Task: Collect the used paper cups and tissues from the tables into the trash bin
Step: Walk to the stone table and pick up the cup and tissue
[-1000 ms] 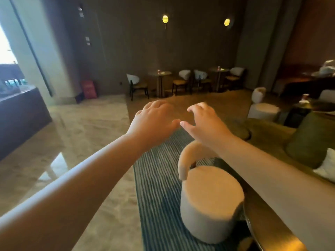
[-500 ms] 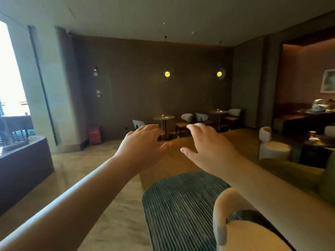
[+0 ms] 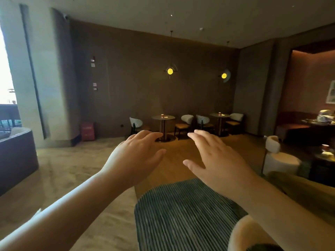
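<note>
**Cups far off, both hands empty**

A small cup (image 3: 162, 115) stands on the round table (image 3: 163, 117) by the far wall, with a second cup (image 3: 219, 113) on the table to its right. My left hand (image 3: 135, 158) and right hand (image 3: 214, 158) hover well short of that round table, fingers spread, holding nothing. The risk I see is tripping on the rug (image 3: 181, 214) edge or the pale stool (image 3: 243, 232) beside me. The bare floor (image 3: 72, 178) left of the rug gives me room to walk toward the table.

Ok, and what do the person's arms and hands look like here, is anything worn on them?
Both arms are bare as far as the frame shows: no sleeve covers the left forearm or the right forearm. The left hand and right hand wear no gloves. No watch, bracelet or ring shows on the sides facing the camera.
</note>
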{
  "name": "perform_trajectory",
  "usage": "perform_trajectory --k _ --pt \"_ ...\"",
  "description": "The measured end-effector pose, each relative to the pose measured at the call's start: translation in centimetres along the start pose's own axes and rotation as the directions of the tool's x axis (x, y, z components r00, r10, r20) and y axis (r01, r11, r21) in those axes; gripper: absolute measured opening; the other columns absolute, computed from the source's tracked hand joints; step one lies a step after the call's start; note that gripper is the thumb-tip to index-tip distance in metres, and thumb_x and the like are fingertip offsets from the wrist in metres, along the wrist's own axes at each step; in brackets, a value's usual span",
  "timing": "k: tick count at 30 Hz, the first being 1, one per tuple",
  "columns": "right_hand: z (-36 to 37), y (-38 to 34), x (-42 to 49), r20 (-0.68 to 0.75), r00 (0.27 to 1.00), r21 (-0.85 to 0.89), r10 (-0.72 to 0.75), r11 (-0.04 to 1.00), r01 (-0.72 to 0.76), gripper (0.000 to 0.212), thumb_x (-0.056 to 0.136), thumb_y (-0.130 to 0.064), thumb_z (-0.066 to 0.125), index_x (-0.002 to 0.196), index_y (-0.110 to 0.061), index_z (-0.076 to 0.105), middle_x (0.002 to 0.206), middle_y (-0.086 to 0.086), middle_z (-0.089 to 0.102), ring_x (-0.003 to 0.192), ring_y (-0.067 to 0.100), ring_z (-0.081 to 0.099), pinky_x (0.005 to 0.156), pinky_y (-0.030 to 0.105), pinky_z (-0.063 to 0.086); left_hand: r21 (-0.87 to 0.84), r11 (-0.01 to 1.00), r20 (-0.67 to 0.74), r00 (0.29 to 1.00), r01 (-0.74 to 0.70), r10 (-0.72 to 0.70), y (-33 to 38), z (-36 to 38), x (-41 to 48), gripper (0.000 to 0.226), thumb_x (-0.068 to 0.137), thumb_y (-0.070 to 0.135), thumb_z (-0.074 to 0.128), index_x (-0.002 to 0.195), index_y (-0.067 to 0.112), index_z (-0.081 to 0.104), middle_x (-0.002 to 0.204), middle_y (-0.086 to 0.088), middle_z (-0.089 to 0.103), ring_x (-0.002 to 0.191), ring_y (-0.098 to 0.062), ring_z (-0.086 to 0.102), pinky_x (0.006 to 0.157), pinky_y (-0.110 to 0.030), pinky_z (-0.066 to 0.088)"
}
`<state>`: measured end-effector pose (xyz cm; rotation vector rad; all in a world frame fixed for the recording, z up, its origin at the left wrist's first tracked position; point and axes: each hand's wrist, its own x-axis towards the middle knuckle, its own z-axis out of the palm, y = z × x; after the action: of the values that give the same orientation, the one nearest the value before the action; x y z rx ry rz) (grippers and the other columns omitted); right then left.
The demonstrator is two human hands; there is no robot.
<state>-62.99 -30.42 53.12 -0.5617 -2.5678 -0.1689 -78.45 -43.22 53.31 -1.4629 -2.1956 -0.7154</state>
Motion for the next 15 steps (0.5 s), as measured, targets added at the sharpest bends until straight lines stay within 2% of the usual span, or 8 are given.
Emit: perform_trajectory --k 4,8,10,13,15 --pt "2.8 3.6 8.8 -0.017 1.0 0.007 0.012 1.0 -0.012 0.067 0.093 -0.056 0.035 0.149 -0.029 0.01 0.156 -0.011 0.01 0.143 0.009 0.01 0.111 0.028 0.021 -0.016 1.0 -0.037 0.999 -0.008 0.008 -4.5 3.3 9.1 0.047 0.09 0.05 0.049 0.135 0.036 0.045 0.136 0.015 0.047 0.122 -0.007 0.045 0.094 -0.024 0.04" --pt "7.3 5.9 17.6 -0.081 0.996 0.083 0.023 0.996 -0.017 0.067 0.092 -0.057 0.038 0.148 -0.029 0.015 0.155 -0.01 0.014 0.142 0.009 0.014 0.111 0.029 0.023 -0.022 1.0 -0.003 1.0 -0.015 0.015 -7.9 7.4 16.8 0.047 0.091 0.049 0.048 0.136 0.037 0.044 0.138 0.016 0.045 0.124 -0.007 0.043 0.099 -0.026 0.04" --pt "10.3 6.7 21.3 -0.076 0.996 0.104 0.034 0.994 -0.026 0.067 0.091 -0.058 0.038 0.147 -0.029 0.016 0.155 -0.009 0.014 0.143 0.011 0.013 0.112 0.031 0.022 0.03 0.999 -0.007 1.0 -0.028 0.028 -9.8 9.5 19.4 0.043 0.093 0.047 0.046 0.136 0.038 0.044 0.139 0.017 0.044 0.126 -0.006 0.042 0.101 -0.026 0.038" --pt "15.4 7.8 26.6 -0.058 0.99 0.153 0.125 0.982 -0.115 0.068 0.091 -0.058 0.039 0.148 -0.029 0.015 0.156 -0.008 0.013 0.144 0.012 0.012 0.112 0.032 0.023 0.133 0.99 -0.056 0.997 -0.05 0.058 -13.2 12.4 23.4 0.045 0.094 0.047 0.043 0.138 0.037 0.041 0.139 0.017 0.043 0.126 -0.005 0.042 0.103 -0.027 0.036" --pt "18.9 8.6 30.2 -0.079 0.981 0.152 0.176 0.975 -0.162 0.068 0.091 -0.057 0.04 0.148 -0.027 0.016 0.156 -0.006 0.016 0.143 0.015 0.016 0.111 0.031 0.025 0.081 0.997 -0.054 0.998 -0.01 0.014 -15.8 14.7 26.4 0.049 0.093 0.047 0.044 0.141 0.036 0.036 0.141 0.014 0.041 0.128 -0.008 0.04 0.105 -0.031 0.038"
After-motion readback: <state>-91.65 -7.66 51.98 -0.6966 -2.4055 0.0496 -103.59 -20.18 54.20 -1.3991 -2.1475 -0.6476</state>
